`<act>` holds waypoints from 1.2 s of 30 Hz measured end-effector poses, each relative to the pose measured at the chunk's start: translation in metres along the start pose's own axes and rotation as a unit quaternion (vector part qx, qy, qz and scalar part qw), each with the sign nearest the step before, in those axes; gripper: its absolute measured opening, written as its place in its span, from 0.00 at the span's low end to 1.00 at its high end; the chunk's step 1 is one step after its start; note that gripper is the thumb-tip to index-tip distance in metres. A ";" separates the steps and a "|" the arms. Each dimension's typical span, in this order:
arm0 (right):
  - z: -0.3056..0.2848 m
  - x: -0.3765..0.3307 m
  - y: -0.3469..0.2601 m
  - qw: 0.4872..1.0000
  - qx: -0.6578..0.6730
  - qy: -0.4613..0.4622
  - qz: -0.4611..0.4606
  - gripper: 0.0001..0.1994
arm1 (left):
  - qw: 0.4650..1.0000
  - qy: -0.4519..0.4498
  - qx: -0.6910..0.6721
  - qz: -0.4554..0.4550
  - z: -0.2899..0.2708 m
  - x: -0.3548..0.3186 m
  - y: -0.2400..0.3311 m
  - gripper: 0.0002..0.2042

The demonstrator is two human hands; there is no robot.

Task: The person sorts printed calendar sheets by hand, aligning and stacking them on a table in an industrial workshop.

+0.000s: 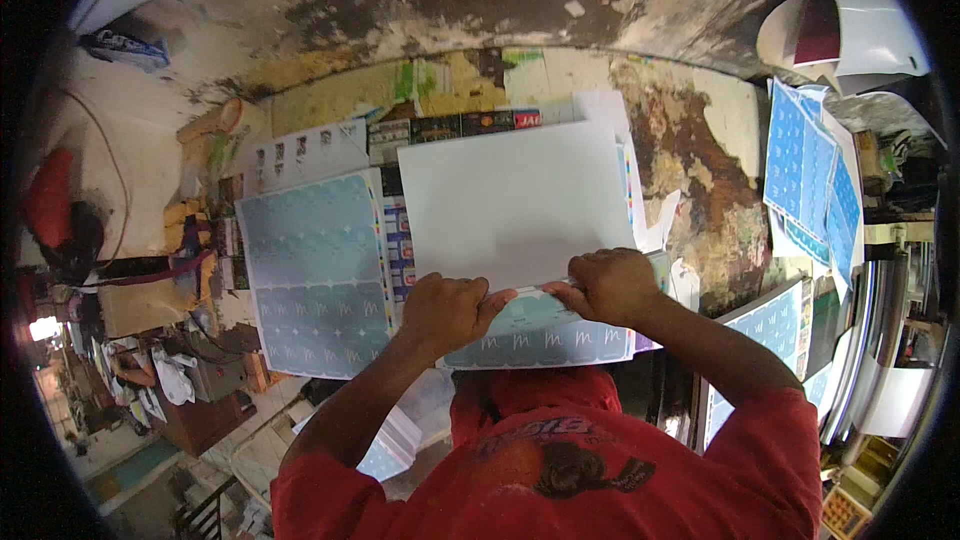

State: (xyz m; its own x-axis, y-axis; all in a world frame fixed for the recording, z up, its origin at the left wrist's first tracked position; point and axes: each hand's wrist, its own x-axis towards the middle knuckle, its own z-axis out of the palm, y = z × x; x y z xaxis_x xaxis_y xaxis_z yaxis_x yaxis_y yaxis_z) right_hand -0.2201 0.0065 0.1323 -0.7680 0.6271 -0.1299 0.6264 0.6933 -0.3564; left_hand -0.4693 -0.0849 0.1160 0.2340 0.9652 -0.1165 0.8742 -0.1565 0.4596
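A large blank white sheet (515, 200) lies in front of me, its near edge between my two hands. My left hand (447, 312) is closed on the left part of that edge, fingers curled and thumb pointing inward. On the right part, my right hand (612, 287) grips in the same way, its thumb facing the other. Directly beneath and nearer to me shows a teal printed sheet (540, 340) with white script marks. Another teal printed sheet (315, 275), with a coloured strip along its right edge, rests to the left. How many sheets are in my grip cannot be told.
The worktable (715, 170) has peeling, stained paint and meets a blotchy wall (500, 0). Blue printed sheets (805, 175) lie at the right, below a curled white sheet (880, 35). Another printed stack (765, 330) is near my right arm. Cluttered shelves (200, 380) stand at left.
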 end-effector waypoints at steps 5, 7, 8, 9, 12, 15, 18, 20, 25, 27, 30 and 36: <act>-0.147 -0.001 -0.047 0.989 -0.046 0.127 -0.066 0.28 | 0.994 0.081 0.073 0.025 -0.160 -0.004 0.065 0.29; -0.191 0.011 -0.061 0.986 -0.040 0.149 -0.058 0.29 | 0.992 0.064 0.111 -0.015 -0.211 0.002 0.076 0.30; -0.202 0.025 -0.059 0.994 -0.025 0.102 -0.027 0.30 | 0.994 -0.009 0.072 -0.080 -0.228 0.017 0.072 0.31; -0.210 0.038 -0.056 0.998 -0.012 0.057 0.001 0.31 | 0.996 -0.013 0.026 -0.088 -0.229 0.031 0.063 0.31; -0.152 0.090 -0.004 0.991 0.068 -0.059 0.095 0.38 | 0.993 -0.054 -0.041 -0.101 -0.165 0.093 0.001 0.34; -0.035 0.134 0.073 0.982 0.068 -0.134 0.114 0.37 | 0.992 -0.102 -0.016 -0.066 -0.043 0.146 -0.084 0.38; 0.008 0.147 0.106 0.979 0.061 -0.167 0.103 0.38 | 0.987 -0.137 0.063 -0.054 0.011 0.168 -0.120 0.41; 0.006 0.138 0.158 0.971 0.072 -0.214 0.079 0.35 | 0.984 -0.138 0.022 -0.108 0.001 0.155 -0.137 0.38; 0.003 0.082 0.213 0.783 0.507 -0.201 0.298 0.24 | 0.799 -0.088 -0.507 -0.312 -0.002 0.111 -0.186 0.27; 0.018 0.073 0.195 0.580 0.747 -0.109 0.307 0.27 | 0.699 -0.045 -0.643 -0.310 0.009 0.099 -0.184 0.28; 0.021 0.076 0.189 0.564 0.749 -0.136 0.321 0.26 | 0.758 -0.047 -0.562 -0.326 0.025 0.094 -0.190 0.32; 0.038 0.089 0.195 0.825 0.500 -0.081 0.250 0.23 | 0.880 0.002 -0.341 -0.331 0.012 0.117 -0.144 0.27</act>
State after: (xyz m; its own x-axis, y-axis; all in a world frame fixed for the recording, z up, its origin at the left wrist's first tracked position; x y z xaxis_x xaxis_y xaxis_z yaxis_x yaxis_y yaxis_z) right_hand -0.1719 0.1841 0.0160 -0.5057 0.6343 -0.5847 0.5095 -0.3274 -0.7958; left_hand -0.5625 0.0480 0.0258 -0.2340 0.7981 -0.5553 0.3596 0.6017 0.7132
